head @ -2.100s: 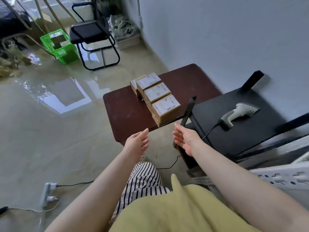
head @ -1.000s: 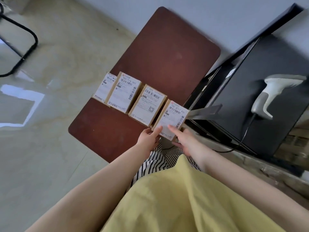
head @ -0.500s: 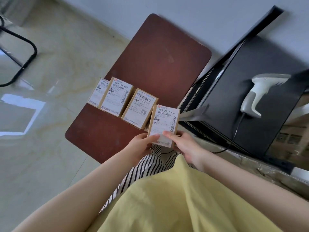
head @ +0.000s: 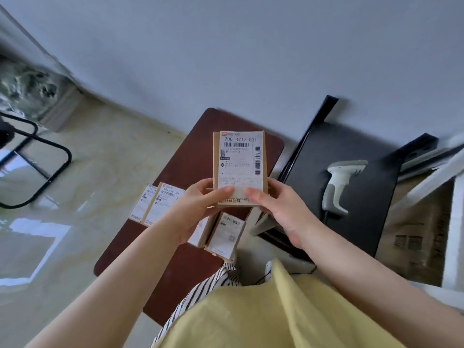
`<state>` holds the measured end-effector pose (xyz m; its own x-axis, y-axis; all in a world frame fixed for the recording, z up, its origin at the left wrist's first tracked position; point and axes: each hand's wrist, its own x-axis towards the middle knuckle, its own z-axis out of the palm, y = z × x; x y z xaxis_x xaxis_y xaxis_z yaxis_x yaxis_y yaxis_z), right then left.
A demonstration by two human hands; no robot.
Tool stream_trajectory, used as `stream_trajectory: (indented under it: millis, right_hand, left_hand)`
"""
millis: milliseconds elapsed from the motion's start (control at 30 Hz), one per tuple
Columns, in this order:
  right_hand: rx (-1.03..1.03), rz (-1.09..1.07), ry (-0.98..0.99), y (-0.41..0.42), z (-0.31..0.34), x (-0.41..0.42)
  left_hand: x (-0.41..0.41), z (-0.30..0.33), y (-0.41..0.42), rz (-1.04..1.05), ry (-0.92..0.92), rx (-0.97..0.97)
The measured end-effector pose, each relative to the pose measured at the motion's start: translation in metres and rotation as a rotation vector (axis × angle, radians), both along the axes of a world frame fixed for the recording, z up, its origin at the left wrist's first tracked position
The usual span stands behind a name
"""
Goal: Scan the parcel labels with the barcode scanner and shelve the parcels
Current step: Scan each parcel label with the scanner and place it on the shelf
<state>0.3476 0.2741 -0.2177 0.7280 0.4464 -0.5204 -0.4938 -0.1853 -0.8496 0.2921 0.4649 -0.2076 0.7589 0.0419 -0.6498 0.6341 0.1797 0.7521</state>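
A small brown parcel (head: 238, 162) with a white barcode label facing me is raised above the dark red table (head: 185, 267). My left hand (head: 198, 207) grips its lower left edge and my right hand (head: 278, 209) grips its lower right edge, thumbs on the label. Several more labelled parcels (head: 160, 203) lie in a row on the table below, partly hidden by my hands. The white barcode scanner (head: 339, 184) lies on the black shelf top (head: 371, 222) to the right, untouched.
A grey wall runs behind the table. A black chair frame (head: 37, 169) stands on the glossy floor at the left. A large cardboard box (head: 414, 234) sits inside the shelving at the right, behind a white upright (head: 452, 234).
Both hands took hold of the nearest parcel in the row and lifted it up off the table toward my face; the view tilted upward.
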Motion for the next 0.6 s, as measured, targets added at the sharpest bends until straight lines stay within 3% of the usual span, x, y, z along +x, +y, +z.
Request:
stream_trajectory:
  millis: [333,600]
  right_hand:
    - [0.038,-0.185,-0.180,-0.069,0.040,0.058]
    - [0.030,-0.219,-0.129,-0.101,0.009,0.073]
  left_hand:
    - [0.082,0.046,-0.064,-0.144,-0.185,0.006]
    - [0.110,0.032,-0.095,-0.194,-0.132,0.071]
